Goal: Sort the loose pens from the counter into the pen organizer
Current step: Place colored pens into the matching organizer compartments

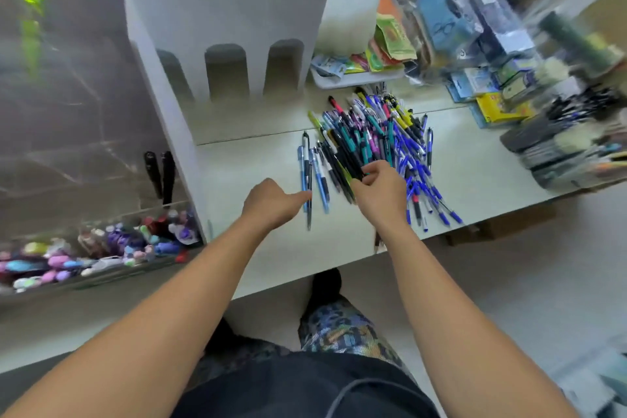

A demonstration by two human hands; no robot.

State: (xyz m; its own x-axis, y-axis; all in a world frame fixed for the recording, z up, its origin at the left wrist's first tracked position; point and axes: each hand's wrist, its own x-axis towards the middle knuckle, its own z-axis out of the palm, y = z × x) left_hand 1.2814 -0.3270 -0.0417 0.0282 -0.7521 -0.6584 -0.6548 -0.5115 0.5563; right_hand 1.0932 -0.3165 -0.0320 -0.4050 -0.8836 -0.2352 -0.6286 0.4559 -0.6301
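Head: pens [373, 142] under right fingers [368, 176]

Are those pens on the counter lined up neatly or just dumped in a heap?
Heaped. The pens lie crisscrossed in a loose pile on the counter.

A stationery shop: heaped pens [376, 149] on the tabletop [258, 166], packaged goods [451, 20] stacked at two o'clock, a clear bin of erasers [91, 254] at nine o'clock.
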